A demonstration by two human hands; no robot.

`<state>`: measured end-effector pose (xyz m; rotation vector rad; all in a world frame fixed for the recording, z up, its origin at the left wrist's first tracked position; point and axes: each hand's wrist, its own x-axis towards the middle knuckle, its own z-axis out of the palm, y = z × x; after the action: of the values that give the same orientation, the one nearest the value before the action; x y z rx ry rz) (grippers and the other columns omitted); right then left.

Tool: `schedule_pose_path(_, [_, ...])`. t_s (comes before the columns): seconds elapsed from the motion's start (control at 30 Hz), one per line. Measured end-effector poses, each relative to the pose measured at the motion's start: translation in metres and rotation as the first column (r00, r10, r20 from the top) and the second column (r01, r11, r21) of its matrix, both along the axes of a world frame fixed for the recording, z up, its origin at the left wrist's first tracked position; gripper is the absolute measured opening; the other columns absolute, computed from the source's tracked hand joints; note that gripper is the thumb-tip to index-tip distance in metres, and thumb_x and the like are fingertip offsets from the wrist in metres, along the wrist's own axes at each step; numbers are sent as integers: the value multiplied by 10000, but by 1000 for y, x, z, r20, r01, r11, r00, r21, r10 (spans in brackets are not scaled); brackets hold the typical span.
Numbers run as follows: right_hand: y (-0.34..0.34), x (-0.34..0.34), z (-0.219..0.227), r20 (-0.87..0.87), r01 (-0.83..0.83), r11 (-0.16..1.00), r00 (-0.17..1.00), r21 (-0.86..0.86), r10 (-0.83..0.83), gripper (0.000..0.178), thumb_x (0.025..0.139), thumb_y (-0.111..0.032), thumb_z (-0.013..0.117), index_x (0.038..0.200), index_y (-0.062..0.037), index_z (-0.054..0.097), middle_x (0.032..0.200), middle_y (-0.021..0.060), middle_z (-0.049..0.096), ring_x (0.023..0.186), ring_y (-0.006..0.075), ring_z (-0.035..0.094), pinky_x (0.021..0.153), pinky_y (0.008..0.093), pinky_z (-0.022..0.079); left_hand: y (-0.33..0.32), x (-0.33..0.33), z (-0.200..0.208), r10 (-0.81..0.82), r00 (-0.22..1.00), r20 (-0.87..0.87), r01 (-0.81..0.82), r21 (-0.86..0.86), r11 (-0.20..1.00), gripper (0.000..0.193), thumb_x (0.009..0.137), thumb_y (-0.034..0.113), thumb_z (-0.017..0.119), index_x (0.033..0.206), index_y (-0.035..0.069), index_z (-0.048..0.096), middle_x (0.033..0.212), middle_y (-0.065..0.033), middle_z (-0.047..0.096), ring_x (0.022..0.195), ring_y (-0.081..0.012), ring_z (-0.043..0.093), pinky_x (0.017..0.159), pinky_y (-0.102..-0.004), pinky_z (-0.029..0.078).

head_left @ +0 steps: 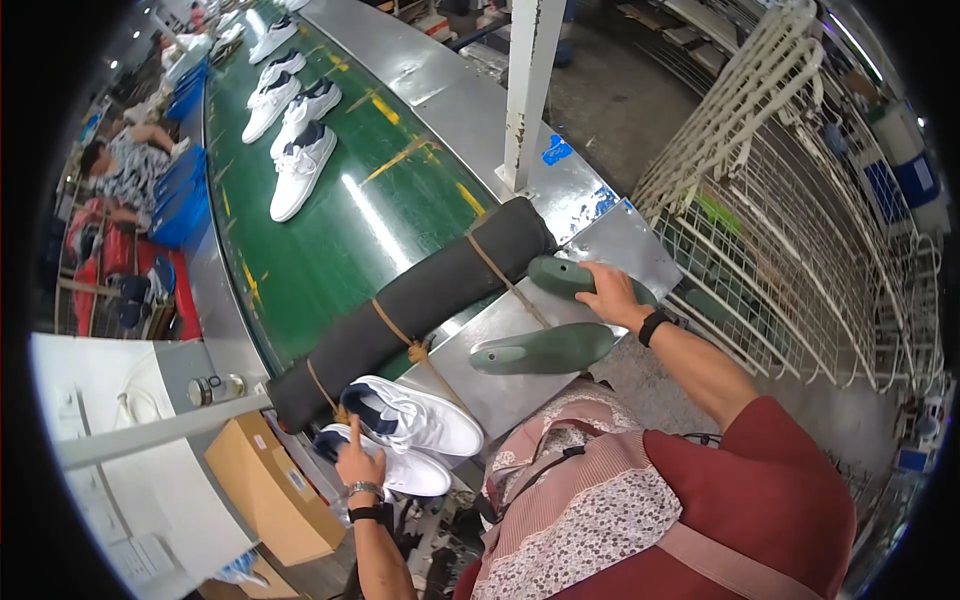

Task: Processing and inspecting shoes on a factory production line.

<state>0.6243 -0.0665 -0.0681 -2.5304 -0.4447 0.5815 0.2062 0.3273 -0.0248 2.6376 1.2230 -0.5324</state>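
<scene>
Two white sneakers [430,418] with dark blue linings lie side by side at the conveyor's near end. My left hand [360,464] is closed at the nearer sneaker [418,474], its index finger stretched over the collars; the thumb is hidden. On the right, my right hand [612,296] wraps round a dark green shoe last [556,277], low over the metal plate. A second green shoe last [542,349] lies on its side on the plate [450,372], just below that hand.
A black padded roll [420,305] tied with cord crosses the green conveyor belt [340,240]. Several white sneakers [303,172] stand farther along it. A white post [528,95] and wire racks [760,250] rise at right. A cardboard box [270,490] is at left; a person [135,165] sits beyond blue bins.
</scene>
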Motion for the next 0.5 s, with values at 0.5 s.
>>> schedule_pose_path(0.5, [120, -118, 11, 356, -645, 717, 626, -263, 694, 882, 565, -453, 919, 1323, -133, 601, 1256, 73, 622, 1210, 294, 561, 1036, 557, 390, 73, 109, 73, -536, 783, 316, 583, -70, 810, 327, 694, 188, 713, 1011, 109, 734, 879, -194, 743, 844, -423, 714, 779, -516, 564])
